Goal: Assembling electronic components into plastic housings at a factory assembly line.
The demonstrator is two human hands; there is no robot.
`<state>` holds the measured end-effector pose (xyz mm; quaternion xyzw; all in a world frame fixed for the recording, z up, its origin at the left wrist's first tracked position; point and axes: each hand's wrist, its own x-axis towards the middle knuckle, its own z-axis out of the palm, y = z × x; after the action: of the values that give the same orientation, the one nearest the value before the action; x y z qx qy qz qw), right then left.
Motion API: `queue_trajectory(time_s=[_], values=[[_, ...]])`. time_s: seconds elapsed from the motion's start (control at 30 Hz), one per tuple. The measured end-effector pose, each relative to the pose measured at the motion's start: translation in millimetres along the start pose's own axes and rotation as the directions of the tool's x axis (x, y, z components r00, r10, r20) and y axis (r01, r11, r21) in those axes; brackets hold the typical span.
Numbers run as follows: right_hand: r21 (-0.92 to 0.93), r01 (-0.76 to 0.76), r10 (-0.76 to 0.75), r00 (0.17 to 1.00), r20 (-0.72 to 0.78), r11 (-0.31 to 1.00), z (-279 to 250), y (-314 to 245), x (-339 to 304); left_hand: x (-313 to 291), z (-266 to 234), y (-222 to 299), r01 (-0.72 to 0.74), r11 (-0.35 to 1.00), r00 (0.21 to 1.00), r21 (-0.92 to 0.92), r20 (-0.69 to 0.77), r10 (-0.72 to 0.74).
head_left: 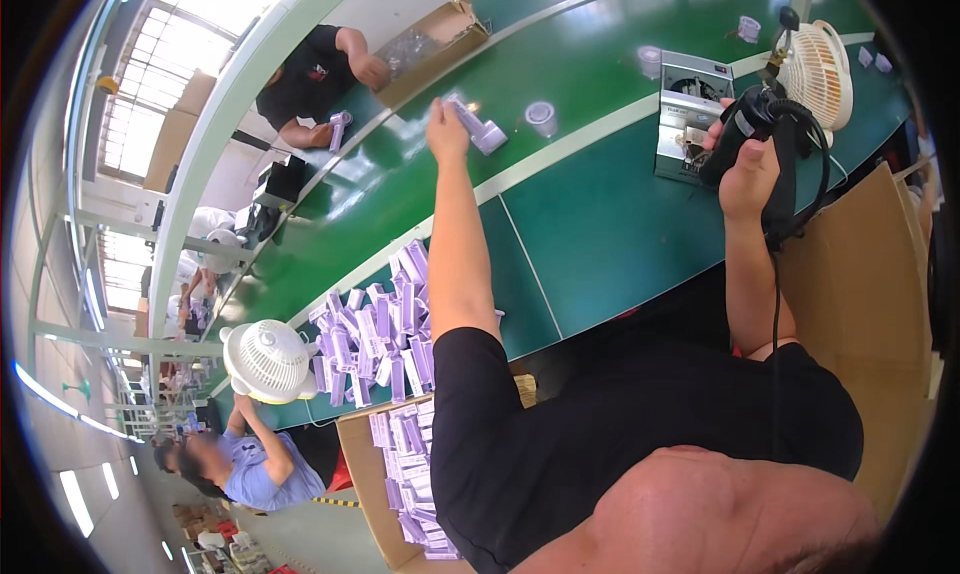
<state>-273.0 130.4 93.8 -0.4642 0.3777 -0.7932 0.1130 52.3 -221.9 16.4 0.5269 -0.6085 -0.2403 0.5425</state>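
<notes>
Lilac in colour, the plastic part [484, 134] I'm watching is at the frame's upper centre, one end pinched in the grip of the person's left hand [446, 134] over the green counter [600, 236], while at upper right the right hand [748, 178] curls round a black cylindrical tool [743, 124].

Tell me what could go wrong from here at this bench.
The left hand seems to hold the purple part near one end, so it could slip onto the green surface.
The black cable loops beside the right hand at the black tool and might snag.
The loose heap of purple pieces could shift if the left arm brushes it.
</notes>
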Motion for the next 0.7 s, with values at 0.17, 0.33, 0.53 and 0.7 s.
queue_trajectory(time_s=[0.17,0.33,0.53,0.7], values=[[-0.445,0.207,-0.340,0.909,-0.242,0.871,-8.0,3.3,-14.9,-12.0,-7.7,15.0,0.039,0.993,0.999,0.108,0.013,-0.041],[-0.480,0.590,-0.624,0.774,0.107,0.649,13.4,-8.1,-54.6,-26.9,-70.3,16.2,-0.046,0.999,0.991,0.021,0.130,0.043],[-0.459,0.292,-0.028,0.866,0.499,0.839,104.2,72.2,-21.5,-128.2,-149.1,140.7,-0.187,0.931,0.909,0.314,0.415,0.043],[-0.724,0.307,0.130,0.868,0.479,0.618,160.0,192.8,-18.3,-216.4,-199.8,161.8,-0.173,0.744,0.844,0.645,0.486,-0.225]])
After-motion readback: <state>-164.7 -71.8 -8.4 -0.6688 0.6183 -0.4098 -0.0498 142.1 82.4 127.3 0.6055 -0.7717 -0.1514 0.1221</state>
